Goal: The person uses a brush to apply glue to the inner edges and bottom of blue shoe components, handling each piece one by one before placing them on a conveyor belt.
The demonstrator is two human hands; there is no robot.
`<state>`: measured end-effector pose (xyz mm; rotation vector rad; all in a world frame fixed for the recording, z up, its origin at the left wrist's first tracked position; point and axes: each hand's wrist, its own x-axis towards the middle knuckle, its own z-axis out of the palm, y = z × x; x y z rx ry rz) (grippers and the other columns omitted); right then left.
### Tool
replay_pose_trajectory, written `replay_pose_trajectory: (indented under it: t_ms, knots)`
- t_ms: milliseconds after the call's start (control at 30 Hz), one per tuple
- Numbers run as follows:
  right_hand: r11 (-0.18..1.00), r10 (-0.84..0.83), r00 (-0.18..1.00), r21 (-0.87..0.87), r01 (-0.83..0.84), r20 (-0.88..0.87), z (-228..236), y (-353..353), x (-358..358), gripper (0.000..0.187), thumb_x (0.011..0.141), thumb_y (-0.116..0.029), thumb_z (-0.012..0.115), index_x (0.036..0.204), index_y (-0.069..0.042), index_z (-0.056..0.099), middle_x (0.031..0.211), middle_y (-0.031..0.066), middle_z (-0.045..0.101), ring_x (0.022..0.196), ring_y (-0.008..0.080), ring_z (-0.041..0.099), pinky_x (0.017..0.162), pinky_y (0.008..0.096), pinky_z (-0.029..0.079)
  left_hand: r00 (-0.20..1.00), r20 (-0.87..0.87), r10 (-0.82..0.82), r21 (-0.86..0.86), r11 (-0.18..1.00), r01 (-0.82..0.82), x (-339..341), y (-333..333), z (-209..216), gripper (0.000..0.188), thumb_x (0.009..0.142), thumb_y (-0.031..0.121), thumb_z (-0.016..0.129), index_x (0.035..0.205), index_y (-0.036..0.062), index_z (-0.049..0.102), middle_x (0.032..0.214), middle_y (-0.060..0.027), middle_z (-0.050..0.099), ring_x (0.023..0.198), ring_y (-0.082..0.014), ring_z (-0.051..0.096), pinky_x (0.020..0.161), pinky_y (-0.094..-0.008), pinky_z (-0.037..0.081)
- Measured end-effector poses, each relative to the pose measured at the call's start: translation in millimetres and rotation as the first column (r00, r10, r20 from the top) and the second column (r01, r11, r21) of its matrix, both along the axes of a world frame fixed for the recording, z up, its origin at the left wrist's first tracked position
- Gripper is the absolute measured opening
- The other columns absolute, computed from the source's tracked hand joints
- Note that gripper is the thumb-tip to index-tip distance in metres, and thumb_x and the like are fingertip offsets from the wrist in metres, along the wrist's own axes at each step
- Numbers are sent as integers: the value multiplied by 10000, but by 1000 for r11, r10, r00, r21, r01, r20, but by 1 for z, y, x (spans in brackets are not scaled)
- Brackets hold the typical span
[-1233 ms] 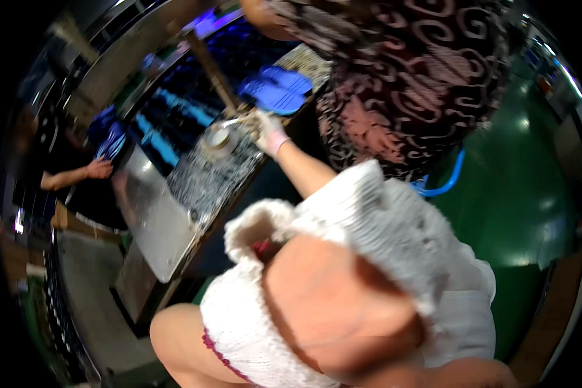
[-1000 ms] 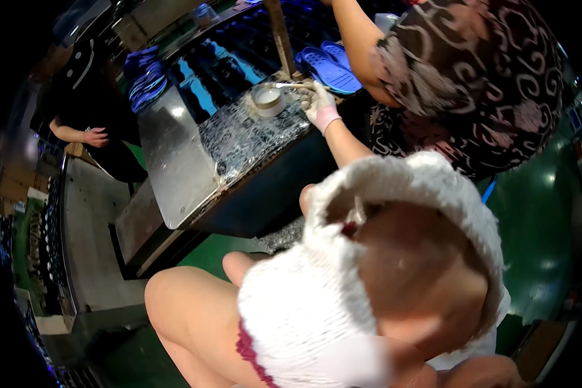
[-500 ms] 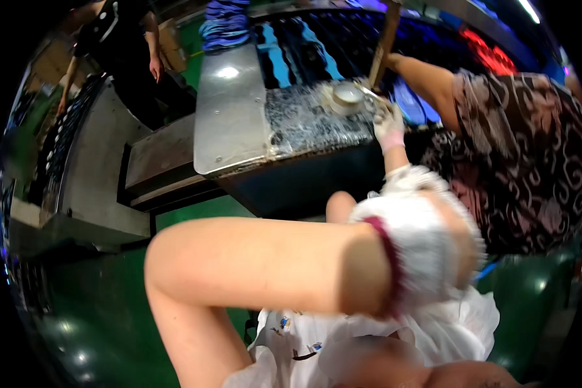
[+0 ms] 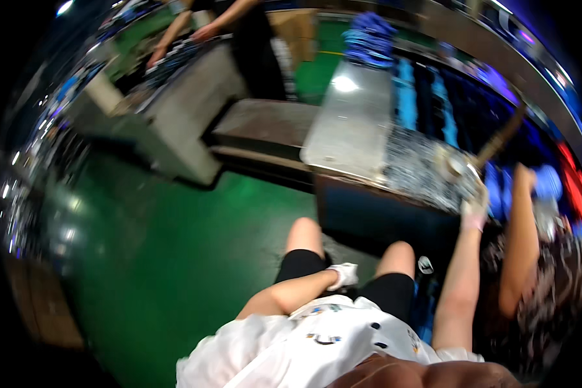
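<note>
My left hand, in a white glove, is low over my lap between my thighs. Its fingers are too blurred to tell apart, and I see nothing held in it. My right hand, also gloved, reaches to the near right edge of the workbench. A round pale pot or roll sits just beyond it on a film-covered, worn patch of the bench top. The right fingers are smeared by motion; whether they hold anything is unclear.
A bare metal plate forms the bench's left part, with stacked blue pieces behind. Light-blue strips lie on the dark surface. A brown post stands beside a co-worker's arm at right. Another person works far left.
My left arm, raised across the view before, has dropped to my lap. The view has swung left, so the bench appears farther right. My right hand stays near the round pale thing.
</note>
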<state>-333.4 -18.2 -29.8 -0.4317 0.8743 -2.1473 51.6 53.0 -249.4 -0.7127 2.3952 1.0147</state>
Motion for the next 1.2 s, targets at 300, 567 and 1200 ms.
replay_pose_trajectory:
  t_ms: [300,567,1200]
  knots:
    - [997,-6,999,-82,11,53,-47,-4,-60,340,977,-250,535,1192,13,563,985,36,640,724,66,512,558,171,388,967,191,168,-116,982,-148,-22,-1,23,306,804,242,623,1084,133,676,1228,-132,583,1068,-220,622,762,-409,548]
    - [993,28,999,-112,-25,28,-46,1,-67,317,973,-272,541,1151,-13,585,1013,44,656,758,82,546,593,195,423,986,156,65,-235,972,-27,-28,-5,-2,308,796,228,613,1085,131,660,1107,-122,640,1007,-250,642,754,-401,520]
    - [996,-10,1000,-85,12,27,-55,-6,-71,369,995,-282,490,1222,4,545,1146,79,621,784,76,516,595,194,389,981,180,-78,-301,945,130,-19,2,43,256,757,188,645,1006,146,687,979,-56,664,895,-244,669,710,-377,530]
